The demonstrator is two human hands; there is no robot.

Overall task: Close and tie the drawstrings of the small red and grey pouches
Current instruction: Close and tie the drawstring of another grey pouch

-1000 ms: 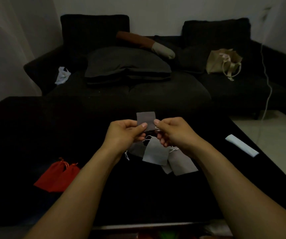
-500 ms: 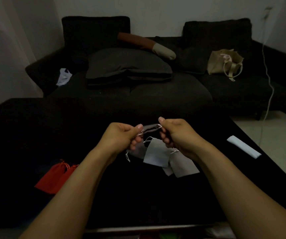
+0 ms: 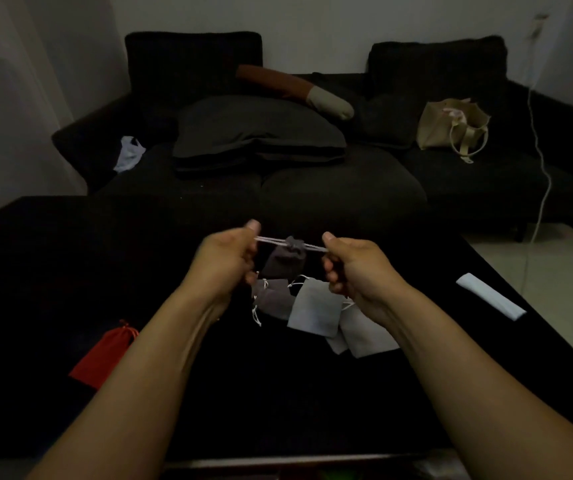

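Pouch strings first: your left hand [image 3: 224,261] pinches one end of the drawstrings [image 3: 271,241] and your right hand [image 3: 354,263] pinches the other, each grip pressed tight on the cord between thumb and curled fingers. You hold the two ends pulled apart and level so the cord runs taut, which gathers the mouth of the dark grey pouch [image 3: 283,259] hanging between your hands, above the tabletop [image 3: 278,393]. Its neck looks cinched, so the knot is likely what remains. Below it lie the other grey pouches [image 3: 316,311], overlapping in a loose pile just under your wrists, near enough to reach. The red pouches [image 3: 101,355] lie well apart on your left, partly hidden by your forearm. A white strip [image 3: 491,301] rests far right.
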